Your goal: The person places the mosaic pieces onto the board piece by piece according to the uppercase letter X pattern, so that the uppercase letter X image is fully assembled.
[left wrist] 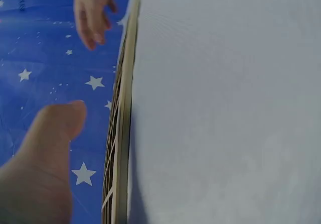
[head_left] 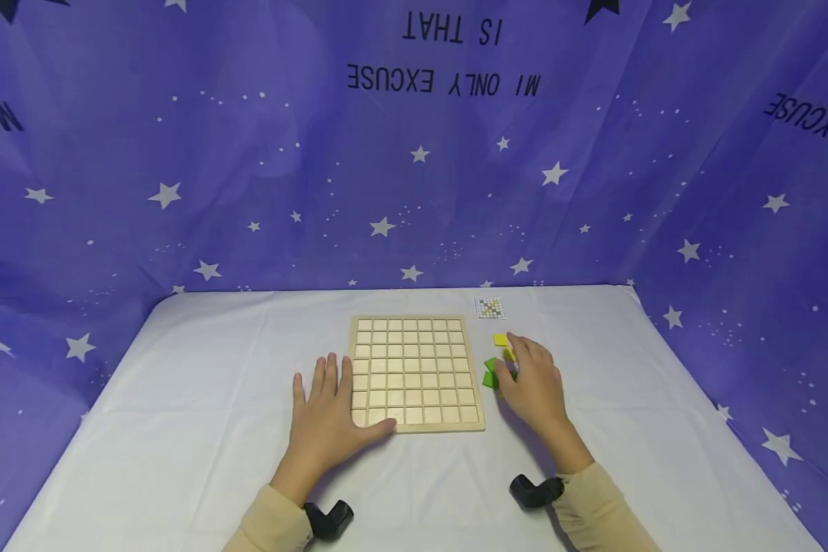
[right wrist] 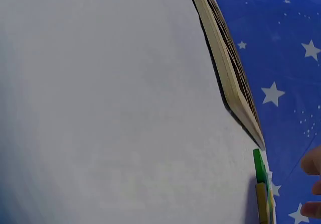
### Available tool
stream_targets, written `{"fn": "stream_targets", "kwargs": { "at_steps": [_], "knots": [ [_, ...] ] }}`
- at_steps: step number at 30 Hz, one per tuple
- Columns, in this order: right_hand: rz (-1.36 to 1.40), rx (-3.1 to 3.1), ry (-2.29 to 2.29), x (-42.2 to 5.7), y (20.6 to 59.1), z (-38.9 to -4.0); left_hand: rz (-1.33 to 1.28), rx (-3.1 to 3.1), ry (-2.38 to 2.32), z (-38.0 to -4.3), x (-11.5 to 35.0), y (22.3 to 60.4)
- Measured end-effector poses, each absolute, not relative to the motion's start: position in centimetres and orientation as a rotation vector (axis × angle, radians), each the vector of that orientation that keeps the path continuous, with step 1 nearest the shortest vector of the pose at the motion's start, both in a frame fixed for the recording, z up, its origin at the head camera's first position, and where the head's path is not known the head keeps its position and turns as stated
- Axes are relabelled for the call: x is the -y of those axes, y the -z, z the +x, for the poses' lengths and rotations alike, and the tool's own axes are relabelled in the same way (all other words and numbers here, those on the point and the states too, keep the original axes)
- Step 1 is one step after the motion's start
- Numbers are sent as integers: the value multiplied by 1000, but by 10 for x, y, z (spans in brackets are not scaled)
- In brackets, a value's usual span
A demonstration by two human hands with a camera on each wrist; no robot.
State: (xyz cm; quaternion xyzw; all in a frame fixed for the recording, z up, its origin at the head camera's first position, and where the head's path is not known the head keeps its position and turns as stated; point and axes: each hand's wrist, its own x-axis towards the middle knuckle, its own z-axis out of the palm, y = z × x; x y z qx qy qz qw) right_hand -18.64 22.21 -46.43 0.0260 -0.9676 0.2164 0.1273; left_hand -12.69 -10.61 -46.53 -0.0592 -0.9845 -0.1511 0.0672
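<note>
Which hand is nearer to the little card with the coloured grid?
Right. The right hand is at the coloured tiles, below the card in the head view; the left hand is at the left edge of the wooden board, across from the card.

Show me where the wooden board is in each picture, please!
Head: the wooden board lies flat, lower middle.
Left wrist: the board is a thin strip left of centre, from near the top to the bottom.
Right wrist: the board slants through the upper right.
Shared landmark: the starry cloth, in all three.
</note>
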Motion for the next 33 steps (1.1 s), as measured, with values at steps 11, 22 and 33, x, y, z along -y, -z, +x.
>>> {"fn": "stream_targets", "kwargs": {
  "at_steps": [11, 22, 33],
  "knots": [
    [-7, 2926, -701, -236, 472, -213, -249, 2962, 645, -128, 110, 487],
    [-3, 2992, -588, -237, 470, -240, -253, 2939, 686, -128, 109, 497],
    [-52, 2927, -665, -231, 468, -246, -254, 2930, 678, -129, 110, 499]
  ]
}}
